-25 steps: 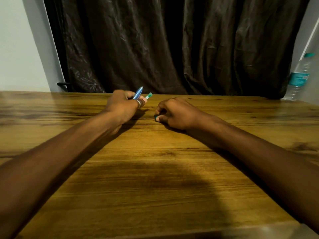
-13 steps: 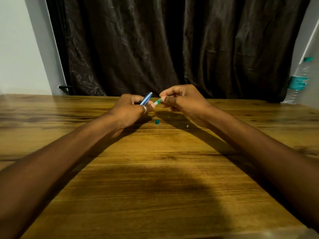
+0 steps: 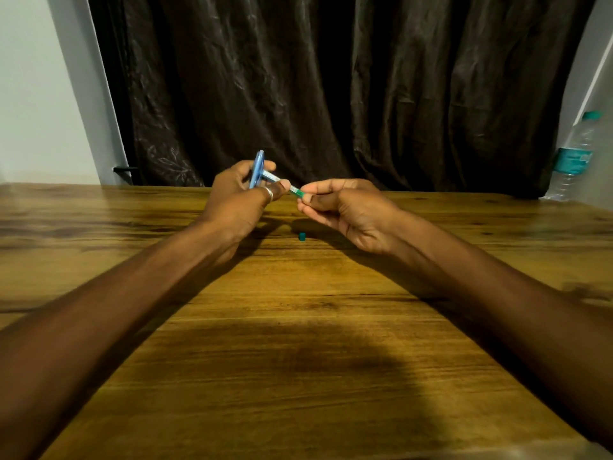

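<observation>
We see both hands raised a little above the far middle of the wooden worktop (image 3: pixel 298 343), close together but not touching each other. The left hand (image 3: pixel 237 200) has its fingers (image 3: pixel 281 186) curled round a blue pen barrel (image 3: pixel 257 167), which stands nearly upright out of the fist. The same hand also pinches a thin refill (image 3: pixel 277 178) that slants down to the right. A ring (image 3: pixel 268 193) sits on one finger of this hand. The right hand (image 3: pixel 346 209) meets the refill from the other side: its fingers (image 3: pixel 315 188) are bent, and thumb and forefinger nip the refill's green end, so the refill spans the short gap between the two hands. The remaining right fingers are folded loosely under the palm. We cannot tell whether the refill's far end sits inside the barrel. A small green cap (image 3: pixel 301 236) lies alone on the worktop just below that gap, in the shadow of the right hand and touching neither hand. At the far right edge stands a water bottle (image 3: pixel 574 161) with a teal label, well apart from the hands. Behind the worktop hangs a dark curtain (image 3: pixel 331 94), with a pale wall (image 3: pixel 36 94) to its left.
</observation>
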The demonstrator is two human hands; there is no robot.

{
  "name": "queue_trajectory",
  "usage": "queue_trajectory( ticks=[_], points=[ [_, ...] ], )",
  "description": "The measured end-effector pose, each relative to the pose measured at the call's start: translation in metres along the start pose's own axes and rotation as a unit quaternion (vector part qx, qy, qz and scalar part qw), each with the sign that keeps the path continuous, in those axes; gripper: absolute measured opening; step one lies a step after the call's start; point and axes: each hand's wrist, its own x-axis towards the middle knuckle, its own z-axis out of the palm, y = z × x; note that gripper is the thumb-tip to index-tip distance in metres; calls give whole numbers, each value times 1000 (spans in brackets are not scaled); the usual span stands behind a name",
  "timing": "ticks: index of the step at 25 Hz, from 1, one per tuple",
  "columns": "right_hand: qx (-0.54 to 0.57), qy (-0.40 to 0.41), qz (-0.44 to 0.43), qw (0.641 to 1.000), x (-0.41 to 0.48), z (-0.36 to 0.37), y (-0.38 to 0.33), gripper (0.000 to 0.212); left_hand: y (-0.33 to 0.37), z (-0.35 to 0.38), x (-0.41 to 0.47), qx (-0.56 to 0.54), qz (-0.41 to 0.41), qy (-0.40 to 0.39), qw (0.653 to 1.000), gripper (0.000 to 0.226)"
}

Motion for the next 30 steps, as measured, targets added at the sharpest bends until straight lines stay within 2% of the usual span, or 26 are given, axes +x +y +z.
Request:
queue_trajectory(
  ticks=[14,19,24,30],
  points=[
    [-17,0,9,1000,-3,0,0,20,1,-3,-2,-14,-9,-5,1000,39],
    [-30,29,8,999,-5,0,-4,17,4,-3,-4,3,-13,7,1000,30],
    [-56,67,-19,996,-4,-5,-9,18,9,-4,-7,-9,-71,-5,997,27],
    [-76,103,-24,991,-1,-11,-11,18,16,-4,-12,9,-76,-13,997,23]
  ],
)
